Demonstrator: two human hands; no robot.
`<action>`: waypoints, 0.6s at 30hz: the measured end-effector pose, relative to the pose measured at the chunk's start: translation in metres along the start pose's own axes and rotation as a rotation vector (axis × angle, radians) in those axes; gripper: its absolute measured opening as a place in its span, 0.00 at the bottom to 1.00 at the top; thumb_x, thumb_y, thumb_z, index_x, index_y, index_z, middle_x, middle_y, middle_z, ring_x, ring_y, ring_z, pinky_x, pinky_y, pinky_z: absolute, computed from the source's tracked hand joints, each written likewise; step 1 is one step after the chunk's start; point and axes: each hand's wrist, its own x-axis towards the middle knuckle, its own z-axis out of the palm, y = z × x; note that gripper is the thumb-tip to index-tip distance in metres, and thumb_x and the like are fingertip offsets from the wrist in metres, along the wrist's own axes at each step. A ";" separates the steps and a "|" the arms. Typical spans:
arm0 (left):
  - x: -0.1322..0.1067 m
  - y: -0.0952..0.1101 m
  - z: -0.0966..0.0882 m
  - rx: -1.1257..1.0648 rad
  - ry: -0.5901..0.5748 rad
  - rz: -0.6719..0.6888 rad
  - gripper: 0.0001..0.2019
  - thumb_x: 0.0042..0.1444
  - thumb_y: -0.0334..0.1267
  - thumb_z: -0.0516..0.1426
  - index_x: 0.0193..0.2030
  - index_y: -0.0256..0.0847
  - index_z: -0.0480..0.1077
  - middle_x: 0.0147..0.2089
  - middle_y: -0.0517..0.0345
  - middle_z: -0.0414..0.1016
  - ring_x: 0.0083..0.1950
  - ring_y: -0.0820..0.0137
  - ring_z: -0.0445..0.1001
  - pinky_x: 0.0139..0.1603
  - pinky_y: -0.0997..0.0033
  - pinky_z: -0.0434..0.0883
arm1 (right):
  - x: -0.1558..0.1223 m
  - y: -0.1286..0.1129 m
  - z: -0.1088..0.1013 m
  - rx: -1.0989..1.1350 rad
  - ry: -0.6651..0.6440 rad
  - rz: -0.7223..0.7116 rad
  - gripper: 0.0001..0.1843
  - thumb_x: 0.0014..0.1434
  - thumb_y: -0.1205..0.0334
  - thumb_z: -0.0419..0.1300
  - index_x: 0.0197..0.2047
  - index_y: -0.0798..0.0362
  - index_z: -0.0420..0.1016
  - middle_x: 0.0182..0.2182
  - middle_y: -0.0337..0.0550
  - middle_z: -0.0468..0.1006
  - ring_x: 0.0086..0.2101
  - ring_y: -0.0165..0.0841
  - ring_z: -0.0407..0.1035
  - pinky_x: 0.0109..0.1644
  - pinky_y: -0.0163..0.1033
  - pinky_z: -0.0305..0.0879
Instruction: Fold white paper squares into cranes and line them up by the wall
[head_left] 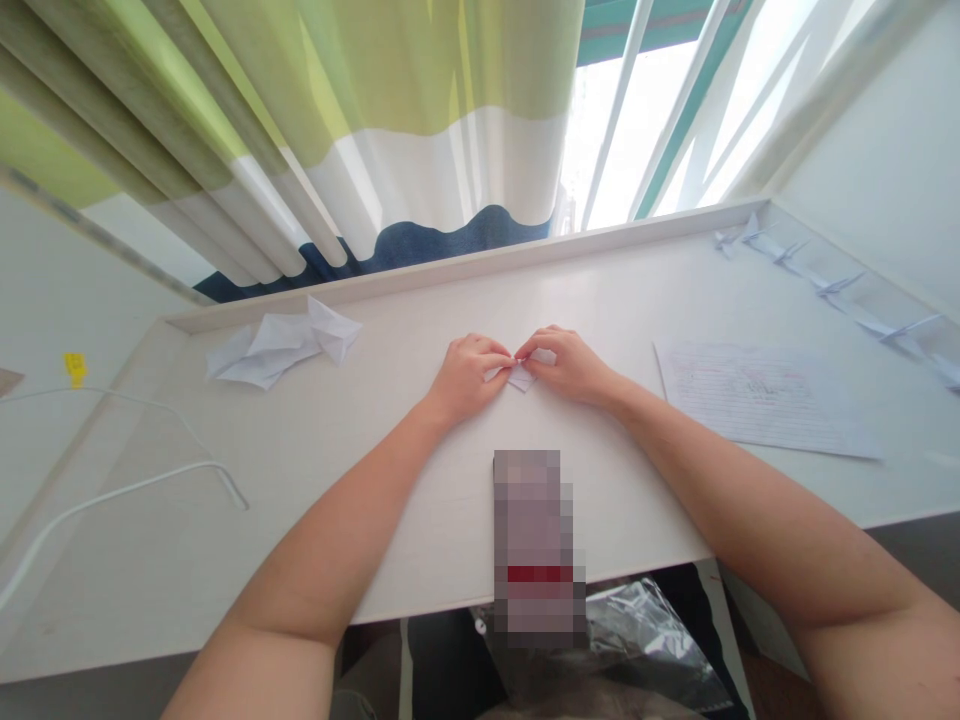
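A small folded piece of white paper [523, 379] is pinched between both hands above the middle of the white desk [420, 520]. My left hand [472, 375] grips its left side with thumb and fingertips. On the other side, my right hand [566, 365] closes thumb and index finger on it, the fingertips of both hands nearly meeting. One pointed corner shows below the fingers; the rest of the paper is hidden by them.
Loose folded papers [281, 345] lie at the back left. To the right are written sheets [757, 390] and a row of folded paper shapes [832, 287] along the edge. A pixelated object [529, 520] is near the front; a white cable [142, 490] curves at left.
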 end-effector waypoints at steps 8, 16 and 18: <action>0.000 0.001 -0.009 0.034 -0.045 0.080 0.08 0.68 0.35 0.63 0.42 0.50 0.86 0.49 0.56 0.88 0.55 0.60 0.81 0.63 0.53 0.71 | -0.005 -0.002 -0.011 -0.019 -0.091 -0.109 0.15 0.62 0.71 0.60 0.40 0.48 0.89 0.44 0.47 0.89 0.45 0.44 0.81 0.58 0.51 0.74; 0.000 -0.003 -0.006 -0.041 -0.013 0.068 0.07 0.68 0.37 0.64 0.38 0.48 0.85 0.48 0.55 0.88 0.54 0.61 0.82 0.61 0.54 0.73 | -0.009 -0.001 -0.010 -0.026 -0.083 -0.096 0.08 0.67 0.60 0.66 0.42 0.47 0.89 0.47 0.49 0.88 0.48 0.46 0.81 0.59 0.53 0.74; 0.000 -0.003 -0.006 -0.071 0.005 0.032 0.06 0.67 0.37 0.65 0.37 0.47 0.84 0.48 0.55 0.88 0.54 0.60 0.82 0.61 0.54 0.74 | -0.007 0.001 -0.008 -0.027 -0.060 -0.080 0.08 0.67 0.61 0.66 0.41 0.46 0.89 0.46 0.48 0.88 0.48 0.45 0.81 0.59 0.53 0.73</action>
